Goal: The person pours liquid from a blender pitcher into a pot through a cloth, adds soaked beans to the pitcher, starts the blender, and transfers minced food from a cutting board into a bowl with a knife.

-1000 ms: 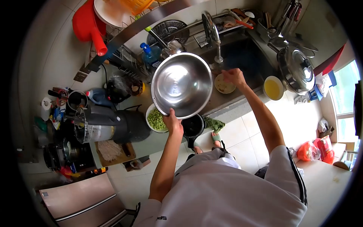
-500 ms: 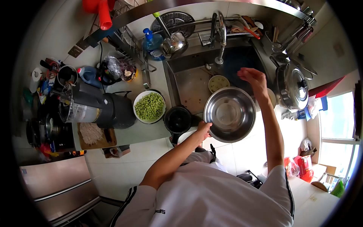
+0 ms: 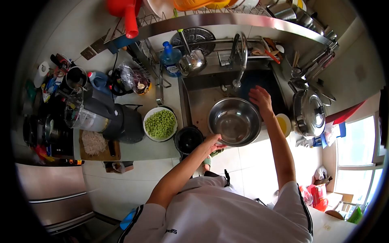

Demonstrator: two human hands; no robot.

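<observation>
Gripping the near-left rim of a steel bowl [image 3: 235, 123] with the left hand [image 3: 213, 143], pressing thumb at the edge and fingers beneath. Holding it up over the front edge of the sink [image 3: 200, 93], just right of a dark pot [image 3: 189, 139] and well apart from the green pieces [image 3: 160, 123] heaped on the counter to the left. Seeming, by judgement, midway through the handling: lifted already, not yet set down. Cannot tell of any liquid inside. Facing mouth upward, toward the camera, perhaps tilting a little; being round, showing no long axis along the rim, only a short one running from base to mouth. Reaching beyond the far-right rim with the right hand [image 3: 261, 99], empty, with fingers extended and loosely apart, pointing away over the sink; cannot tell of any touch against the rim. Noting farther off the faucet [image 3: 243, 56], hooking downward, with no stream to be made out.
</observation>
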